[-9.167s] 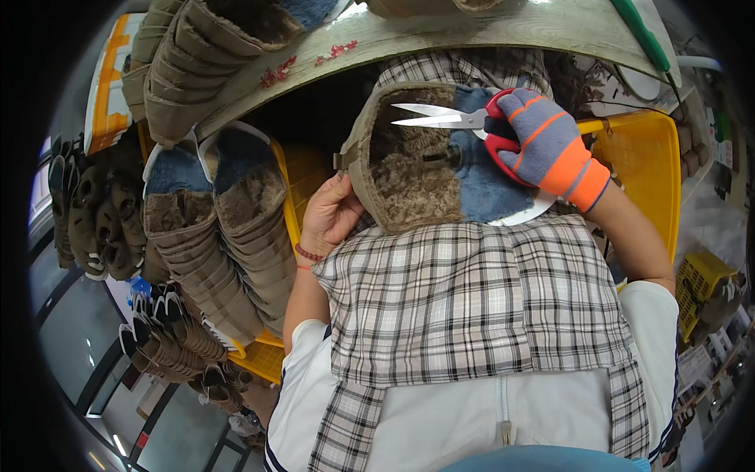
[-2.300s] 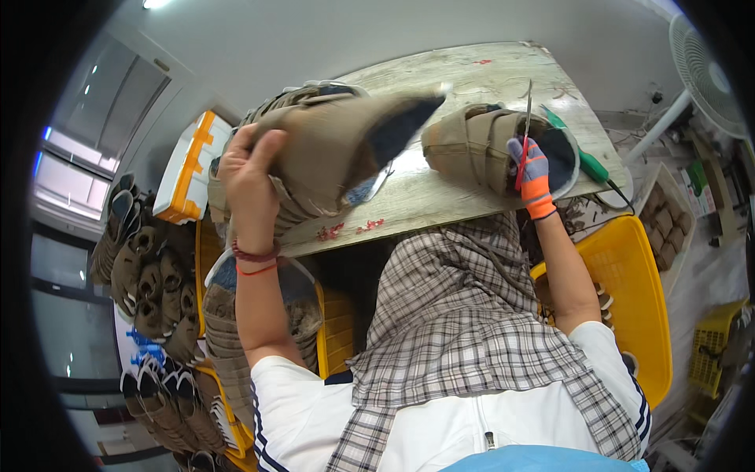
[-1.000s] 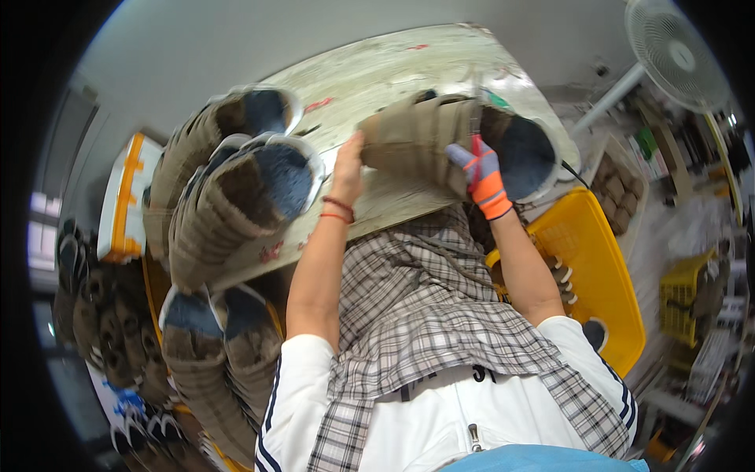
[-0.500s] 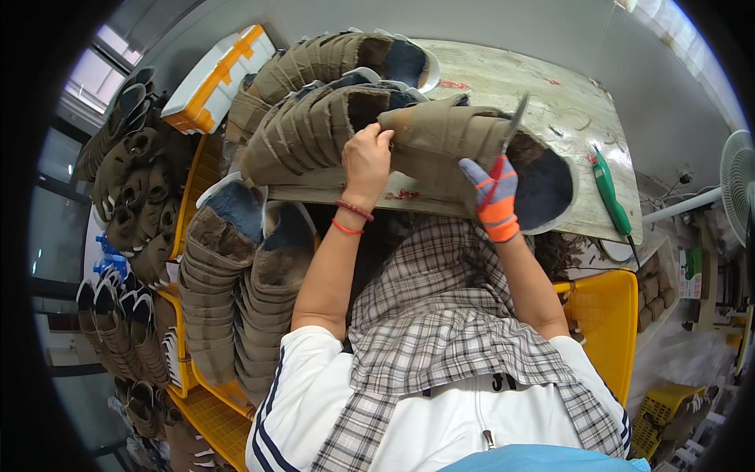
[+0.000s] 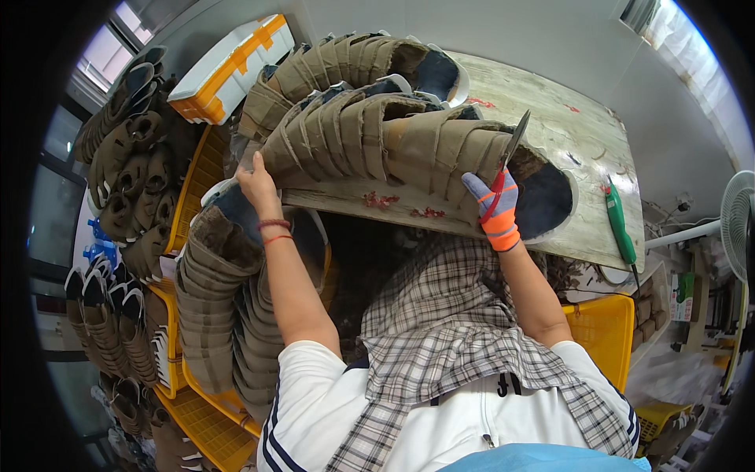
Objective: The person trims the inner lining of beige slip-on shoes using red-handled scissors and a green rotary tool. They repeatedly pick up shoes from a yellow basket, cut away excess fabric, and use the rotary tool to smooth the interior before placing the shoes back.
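Note:
A long row of nested brown fabric shoe uppers (image 5: 330, 145) with dark blue lining lies along the near edge of the table. At the row's left end, my bare left hand (image 5: 258, 189) closes on the last upper; part of its grip is hidden. My right hand (image 5: 499, 214), in a grey and orange glove, is closed round red-handled scissors (image 5: 517, 140), blades pointing up. It rests against the row's right end, beside the open upper with the blue insole.
A second row of uppers (image 5: 338, 63) lies behind on the wooden table (image 5: 543, 94). A green corded tool (image 5: 619, 224) lies at right. More nested uppers (image 5: 208, 307) hang over yellow crates (image 5: 204, 425) at left. A white foam box (image 5: 232, 67) stands far left; a fan (image 5: 738, 224) is at right.
My left hand has moved left from the middle of the row to its left end. The row's two parts now sit pushed together. My right hand stays at the right end with the scissors.

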A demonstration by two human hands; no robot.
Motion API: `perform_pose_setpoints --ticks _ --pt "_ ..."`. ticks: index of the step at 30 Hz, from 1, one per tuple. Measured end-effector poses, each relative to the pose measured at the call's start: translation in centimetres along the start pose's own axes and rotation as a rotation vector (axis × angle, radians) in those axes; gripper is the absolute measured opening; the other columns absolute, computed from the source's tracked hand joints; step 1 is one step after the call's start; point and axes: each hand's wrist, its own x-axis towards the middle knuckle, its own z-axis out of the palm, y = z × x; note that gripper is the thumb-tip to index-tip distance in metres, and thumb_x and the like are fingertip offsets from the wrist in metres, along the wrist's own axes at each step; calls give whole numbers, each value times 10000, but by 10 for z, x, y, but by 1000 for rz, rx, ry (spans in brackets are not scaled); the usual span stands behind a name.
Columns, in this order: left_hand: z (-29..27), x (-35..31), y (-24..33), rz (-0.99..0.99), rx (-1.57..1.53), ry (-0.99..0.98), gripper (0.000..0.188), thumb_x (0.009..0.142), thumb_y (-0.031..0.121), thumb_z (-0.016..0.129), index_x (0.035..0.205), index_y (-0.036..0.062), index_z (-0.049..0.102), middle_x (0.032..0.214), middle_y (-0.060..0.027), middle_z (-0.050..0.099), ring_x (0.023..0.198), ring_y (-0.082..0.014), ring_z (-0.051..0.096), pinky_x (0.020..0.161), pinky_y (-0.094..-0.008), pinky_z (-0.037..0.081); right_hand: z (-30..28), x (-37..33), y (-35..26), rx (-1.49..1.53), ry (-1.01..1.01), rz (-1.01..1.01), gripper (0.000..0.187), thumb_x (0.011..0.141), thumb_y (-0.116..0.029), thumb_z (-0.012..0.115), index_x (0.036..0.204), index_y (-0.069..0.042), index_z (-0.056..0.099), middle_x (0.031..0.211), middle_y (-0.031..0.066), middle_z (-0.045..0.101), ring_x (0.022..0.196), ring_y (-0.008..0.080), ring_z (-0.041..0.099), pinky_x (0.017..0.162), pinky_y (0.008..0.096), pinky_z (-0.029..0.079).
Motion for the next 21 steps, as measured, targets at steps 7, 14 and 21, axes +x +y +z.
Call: perform_pose_setpoints --ticks 7,14,21 --pt "-12 47 -36 -348 -536 -726 353 811 207 692 1074 -4 586 1098 -107 579 1021 -215 537 853 -352 435 -29 36 17 -90 -252 162 358 725 -94 740 1021 42 591 916 107 662 806 141 607 728 298 482" --pt "1 6 -40 -490 -704 -1021 497 792 199 669 1225 7 519 1194 -100 569 1078 -256 544 927 -386 434 -45 54 61 287 -319 477 300 734 -92 726 982 23 604 863 86 649 825 135 605 765 283 495" --pt "-9 -60 9 -475 -855 -1176 610 703 165 634 1266 -4 471 1218 -139 546 1103 -303 531 964 -403 424 -86 48 79 434 -411 260 395 810 9 592 1193 3 496 1147 98 584 1051 176 565 897 283 454"
